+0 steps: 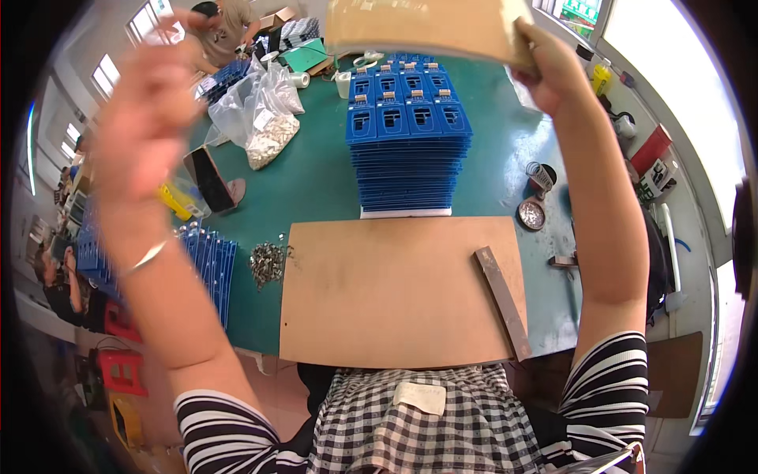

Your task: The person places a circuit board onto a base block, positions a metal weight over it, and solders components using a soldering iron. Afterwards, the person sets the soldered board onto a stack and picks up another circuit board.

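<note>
My right hand point(551, 69) is raised at the upper right, its fingers closed on the edge of a tan board point(426, 28). That board is held up above the far side of the table and runs out of the picture at the top. My left hand point(150, 110) is lifted at the upper left and smeared by motion, so its fingers cannot be read. Beyond the work board stands a tall stack of blue circuit board panels point(407, 166) on a white base. A second tan board point(395, 292) lies flat before me, with a dark metal bar point(503, 304) slanting across its right side.
A pile of small metal parts point(267, 265) lies left of the flat board, near more blue panels point(213, 268). Clear bags of parts point(272, 138) and a dark box point(209, 180) sit further left. Round tins point(531, 213) stand right. Another person point(229, 31) works at the far left.
</note>
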`<state>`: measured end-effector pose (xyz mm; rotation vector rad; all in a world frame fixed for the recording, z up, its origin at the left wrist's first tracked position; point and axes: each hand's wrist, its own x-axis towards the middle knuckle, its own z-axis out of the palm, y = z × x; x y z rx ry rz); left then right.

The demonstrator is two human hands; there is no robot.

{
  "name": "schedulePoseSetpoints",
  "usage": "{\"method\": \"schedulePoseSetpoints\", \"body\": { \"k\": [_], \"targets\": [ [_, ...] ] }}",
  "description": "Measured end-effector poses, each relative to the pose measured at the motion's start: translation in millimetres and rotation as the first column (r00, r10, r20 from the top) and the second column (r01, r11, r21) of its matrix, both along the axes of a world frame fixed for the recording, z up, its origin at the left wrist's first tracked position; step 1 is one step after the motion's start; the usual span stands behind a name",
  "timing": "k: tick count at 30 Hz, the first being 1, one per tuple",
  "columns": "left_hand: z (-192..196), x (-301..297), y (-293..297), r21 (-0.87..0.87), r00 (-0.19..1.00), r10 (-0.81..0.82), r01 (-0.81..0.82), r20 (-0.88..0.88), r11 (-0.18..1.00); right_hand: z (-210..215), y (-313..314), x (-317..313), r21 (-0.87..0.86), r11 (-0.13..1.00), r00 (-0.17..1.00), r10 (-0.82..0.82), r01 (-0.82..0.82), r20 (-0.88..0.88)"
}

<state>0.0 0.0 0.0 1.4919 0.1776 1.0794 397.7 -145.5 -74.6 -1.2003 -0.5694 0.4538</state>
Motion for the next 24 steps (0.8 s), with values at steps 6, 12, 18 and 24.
{"method": "schedulePoseSetpoints", "body": {
  "k": [6, 12, 18, 24],
  "targets": [
    [-96.5, 135.0, 58.2, -0.400, 0.929, -0.242, 0.117, -0.279, 0.909, -21.7, 31.4, -10.2, -0.287, 0.958, 0.999, -0.004, 0.015, 0.038],
    [-112.1, 172.5, 86.3, -0.270, 0.910, -0.078, -0.038, -0.407, 0.962, -21.2, 45.5, -2.0, -0.421, 0.901, 0.987, 0.147, -0.104, 0.070],
    [-124.1, 185.6, 99.6, -0.315, 0.881, -0.110, -0.046, -0.461, 0.948, -37.1, 53.2, 5.4, -0.545, 0.831, 0.980, 0.182, -0.111, 0.079],
    [-133.8, 188.4, 101.0, -0.303, 0.855, -0.081, -0.091, -0.512, 0.949, -49.2, 56.8, 11.2, -0.529, 0.839, 0.975, 0.205, -0.127, 0.091]
  ]
}}
